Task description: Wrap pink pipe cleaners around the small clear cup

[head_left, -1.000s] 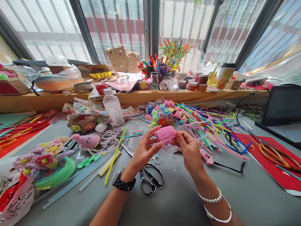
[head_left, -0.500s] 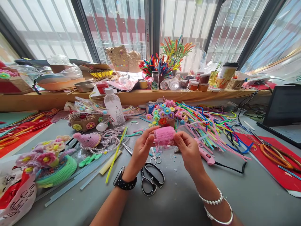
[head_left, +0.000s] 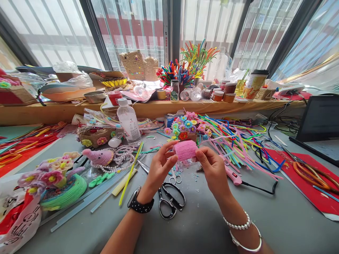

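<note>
A small pink fuzzy cylinder, wound from pipe cleaner, is held above the grey table between both hands. My left hand pinches its left end with thumb and fingers. My right hand grips its right end, fingers curled. Directly below lie black scissors and a small pair of silver scissors. A pink glue gun with a black cord lies just right of my right hand.
Loose coloured pipe cleaners spread behind and to the right. A water bottle, pearl strings, a pink knitted figure and a green flower basket stand left. A laptop and red mat lie right.
The pink cylinder has turned a little between my fingers and my left thumb has shifted on its end. Both hands stay in about the same place.
</note>
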Demonstrator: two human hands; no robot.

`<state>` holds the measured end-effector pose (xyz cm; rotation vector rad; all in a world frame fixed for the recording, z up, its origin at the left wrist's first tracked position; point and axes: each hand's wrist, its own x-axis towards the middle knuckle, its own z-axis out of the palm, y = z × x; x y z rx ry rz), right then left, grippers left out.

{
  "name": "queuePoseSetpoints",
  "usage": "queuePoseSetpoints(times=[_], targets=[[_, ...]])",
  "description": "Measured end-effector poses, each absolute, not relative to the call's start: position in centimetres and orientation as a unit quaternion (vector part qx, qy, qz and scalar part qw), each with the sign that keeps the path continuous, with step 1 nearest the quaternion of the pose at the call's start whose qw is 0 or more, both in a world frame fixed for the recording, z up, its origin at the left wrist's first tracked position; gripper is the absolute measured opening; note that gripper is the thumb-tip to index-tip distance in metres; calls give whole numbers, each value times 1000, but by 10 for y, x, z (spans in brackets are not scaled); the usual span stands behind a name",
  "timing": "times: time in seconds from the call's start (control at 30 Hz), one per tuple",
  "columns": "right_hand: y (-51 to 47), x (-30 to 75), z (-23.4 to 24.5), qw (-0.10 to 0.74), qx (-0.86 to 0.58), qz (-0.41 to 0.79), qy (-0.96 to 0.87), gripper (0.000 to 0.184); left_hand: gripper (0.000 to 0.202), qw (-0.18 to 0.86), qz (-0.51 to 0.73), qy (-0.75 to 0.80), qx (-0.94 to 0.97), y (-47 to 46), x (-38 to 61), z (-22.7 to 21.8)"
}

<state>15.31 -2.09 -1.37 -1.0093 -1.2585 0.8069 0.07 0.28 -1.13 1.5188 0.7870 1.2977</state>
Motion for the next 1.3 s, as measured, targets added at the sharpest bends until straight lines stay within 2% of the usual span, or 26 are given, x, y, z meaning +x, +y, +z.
queuePoseSetpoints(times=[0.27,0.77,1.3], targets=[[-22,150,-14,617,-450,322,-560,26,50,468,497,348,643,-2,3,-6],[-21,148,-17,611,-462,291,-574,25,45,452,509,327,656,0,3,-11],[-19,147,-20,616,-476,271,-567,30,44,368,514,354,689,-1,4,-16]])
